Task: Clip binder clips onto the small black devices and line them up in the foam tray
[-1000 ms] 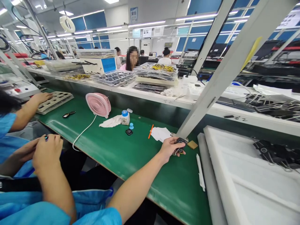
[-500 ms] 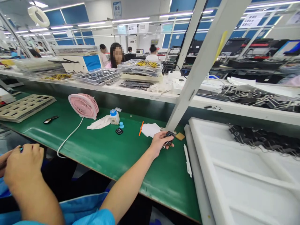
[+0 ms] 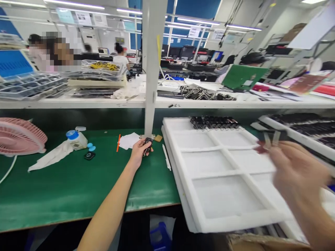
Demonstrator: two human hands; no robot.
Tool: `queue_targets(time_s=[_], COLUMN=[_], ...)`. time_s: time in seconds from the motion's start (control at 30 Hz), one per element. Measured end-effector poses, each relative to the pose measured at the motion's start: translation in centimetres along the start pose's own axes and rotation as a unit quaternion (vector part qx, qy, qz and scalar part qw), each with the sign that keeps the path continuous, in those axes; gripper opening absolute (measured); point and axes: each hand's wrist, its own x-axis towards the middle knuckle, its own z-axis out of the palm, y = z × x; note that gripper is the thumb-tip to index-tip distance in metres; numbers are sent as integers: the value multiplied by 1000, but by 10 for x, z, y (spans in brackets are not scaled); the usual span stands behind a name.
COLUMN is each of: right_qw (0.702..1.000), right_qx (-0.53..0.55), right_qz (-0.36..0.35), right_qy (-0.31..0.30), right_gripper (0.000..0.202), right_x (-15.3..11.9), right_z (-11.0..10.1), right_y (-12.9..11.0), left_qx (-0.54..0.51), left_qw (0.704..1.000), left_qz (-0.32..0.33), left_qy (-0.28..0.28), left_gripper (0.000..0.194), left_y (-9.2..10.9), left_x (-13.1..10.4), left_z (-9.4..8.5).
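Right hand (image 3: 300,170): blurred, seen against the right side of the white tray (image 3: 237,223); fingers look pinched on a clip-like piece (image 3: 276,137), detail lost.
Clip-like piece: pale strips suggest a stiff, light, maybe springy part; pinch it by those.
Left hand (image 3: 137,152): gripping the black squarish piece (image 3: 148,140), thumb on it, near the foot of the white post (image 3: 151,69).
Black squarish piece: probably light, rigid, smooth; face likely scratches. Hold by the side edges. Wire loop (image 3: 143,154) by the fingers could snag.
Front edge: tray's near end appears to jut past the edge of the counter (image 3: 78,195); easy to bump.
Room: wide green stretch left of the left forearm; tighter on the right, white pen-like tool (image 3: 166,158) lying between left hand and tray.
Tray walls: low, foam-like; row of dark parts (image 3: 214,122) at the far end.
Far side: post and shelf lip (image 3: 91,104) limit reach; moving nearward looks safer.
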Motion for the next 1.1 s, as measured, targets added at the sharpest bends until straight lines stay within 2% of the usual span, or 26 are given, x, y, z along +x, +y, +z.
queue_targets(time_s=[0.07, 0.13, 0.2, 0.27, 0.33, 0.4, 0.47, 0.6, 0.77, 1.1], right_qw=[996, 977, 930, 864, 805, 768, 755, 770, 761, 745], right_qx=[80, 186, 296, 390, 435, 435, 411, 359, 334, 273], right_qz=[20, 53, 99, 145, 172, 186, 181, 101, 4, -90], right_qy=[-17, -94, -195, -284, -364, -432, -478, -518, -556, -602], right_gripper=[35, 34, 38, 49, 54, 51, 48, 50, 50, 45], right_x=[15, 31, 42, 46, 44, 39, 33, 20, 24, 33], right_z=[22, 55, 89, 118, 141, 160, 174, 184, 173, 167], right_y=[-13, -31, -49, -62, -71, -74, -75, -73, -70, -70], left_qx=[9, 18, 25, 29, 30, 29, 28, 42, 68, 117], left_qw=[1000, 1000, 1000, 1000, 999, 999, 999, 999, 996, 981], left_qz=[-1, -2, 2, 7, 10, 10, 8, 5, 4, 45], left_qy=[-6, -3, 1, 1, -5, -14, -19, -22, -52, -146], left_gripper=[55, 57, 60, 62, 61, 58, 56, 53, 49, 42], left_y=[1, 2, 4, 6, 8, 10, 12, 14, 16, 11], left_x=[0, -1, -2, -4, -5, -7, -8, -11, -13, -15], left_z=[0, 1, 1, 2, 3, 3, 4, 6, 8, 10])
